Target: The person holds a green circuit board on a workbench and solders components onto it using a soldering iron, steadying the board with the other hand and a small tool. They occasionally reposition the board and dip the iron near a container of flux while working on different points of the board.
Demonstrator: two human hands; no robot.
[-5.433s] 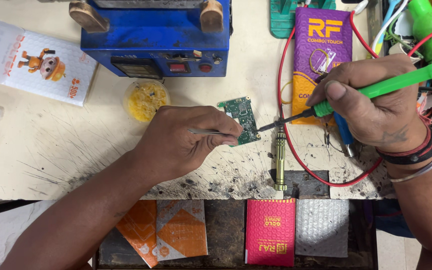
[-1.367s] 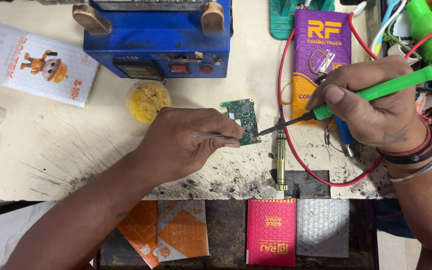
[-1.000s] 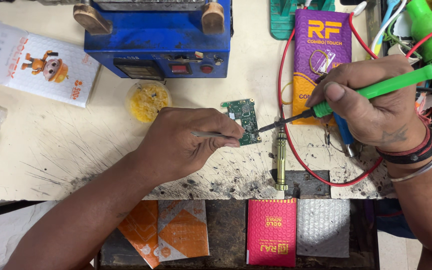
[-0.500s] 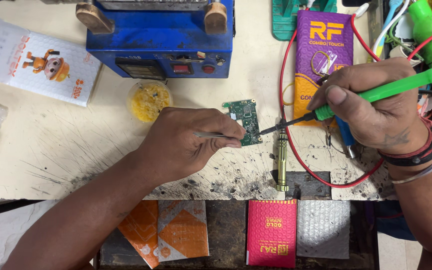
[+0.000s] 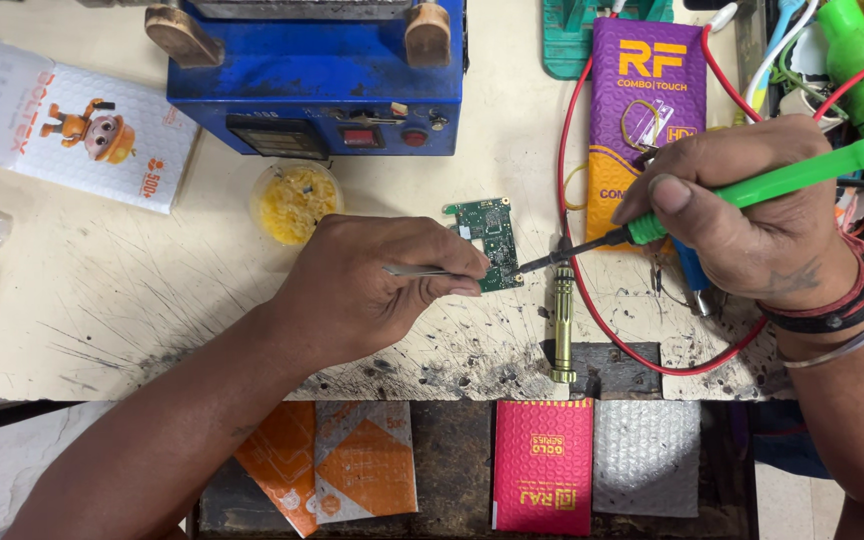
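Left hand (image 5: 372, 290) gripping tweezers (image 5: 422, 271), right hand (image 5: 752, 225) soldering iron (image 5: 712, 200) (flux-filled tub (image 5: 295, 200) nearby).

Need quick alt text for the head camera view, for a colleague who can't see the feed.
Over a scratched pale workbench, the right hand holds a green-handled soldering iron with its tip at the edge of a small green circuit board, while the left hand steadies the board with thin metal tweezers. A blue box-shaped machine stands behind.
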